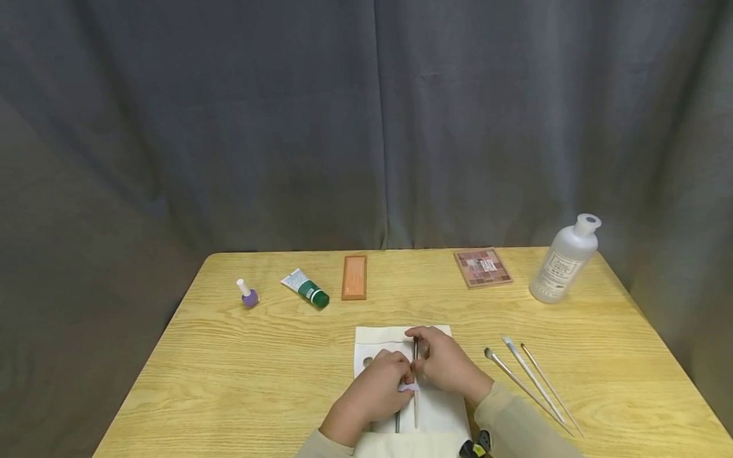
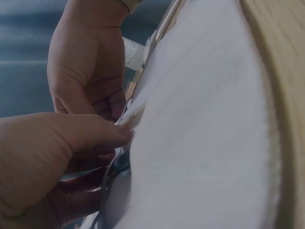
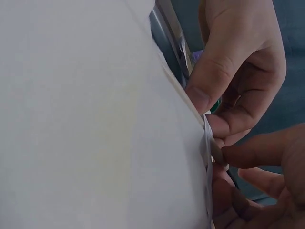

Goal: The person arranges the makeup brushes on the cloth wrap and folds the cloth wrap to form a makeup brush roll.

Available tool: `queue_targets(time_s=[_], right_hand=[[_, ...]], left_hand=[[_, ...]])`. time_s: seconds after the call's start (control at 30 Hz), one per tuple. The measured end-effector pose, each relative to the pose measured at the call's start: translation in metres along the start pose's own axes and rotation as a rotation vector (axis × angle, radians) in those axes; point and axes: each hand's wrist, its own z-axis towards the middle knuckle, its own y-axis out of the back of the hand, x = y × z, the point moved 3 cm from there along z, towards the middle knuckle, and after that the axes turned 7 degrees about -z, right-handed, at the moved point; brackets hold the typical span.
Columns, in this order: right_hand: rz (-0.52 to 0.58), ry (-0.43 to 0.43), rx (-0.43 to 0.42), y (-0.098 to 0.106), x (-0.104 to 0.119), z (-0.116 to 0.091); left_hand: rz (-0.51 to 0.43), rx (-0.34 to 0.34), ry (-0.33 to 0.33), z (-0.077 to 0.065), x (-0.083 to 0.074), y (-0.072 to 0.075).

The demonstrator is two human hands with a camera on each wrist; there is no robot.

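Okay, from my end the step looks like threading one brush (image 1: 415, 351) under a lifted edge of the white cloth holder (image 1: 438, 413), lower middle of the head frame. Right hand (image 1: 449, 364): narrow grip, thumb and fingers around the brush's dark upper end. Left hand (image 1: 380, 387): pinching the cloth edge, as I read it. Next move, I'd say, calls for the left holding that edge up while the right feeds the brush straight; the cloth could snag.

Right wrist view gives me the left thumb (image 3: 207, 83) against the raised edge, which knuckles hide from above. Only the head view gives me the three loose brushes (image 1: 527, 373) at lower right. How far the brush is in, can't tell.
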Motion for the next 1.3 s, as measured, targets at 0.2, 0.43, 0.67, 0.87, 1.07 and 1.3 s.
queue_targets(time_s=[0.2, 0.43, 0.67, 0.87, 1.07, 1.3], right_hand=[[0.004, 0.01, 0.02, 0.002, 0.001, -0.002], [-0.003, 0.075, 0.058, 0.001, -0.001, -0.006], [-0.033, 0.126, 0.078, 0.001, -0.001, -0.01], [-0.069, 0.146, 0.076, -0.001, -0.003, -0.013], [-0.077, 0.185, 0.095, -0.001, -0.005, -0.016], [-0.141, 0.267, 0.154, 0.009, -0.002, -0.019]], left_hand=[[0.011, -0.004, -0.003, 0.001, 0.0, 0.0], [0.011, 0.003, 0.007, 0.0, -0.002, 0.0], [0.006, 0.002, 0.008, 0.001, 0.0, -0.001], [0.007, 0.001, 0.011, 0.0, 0.002, -0.002], [-0.007, -0.008, 0.004, -0.001, 0.002, -0.003], [-0.031, -0.019, -0.013, -0.002, 0.0, 0.0]])
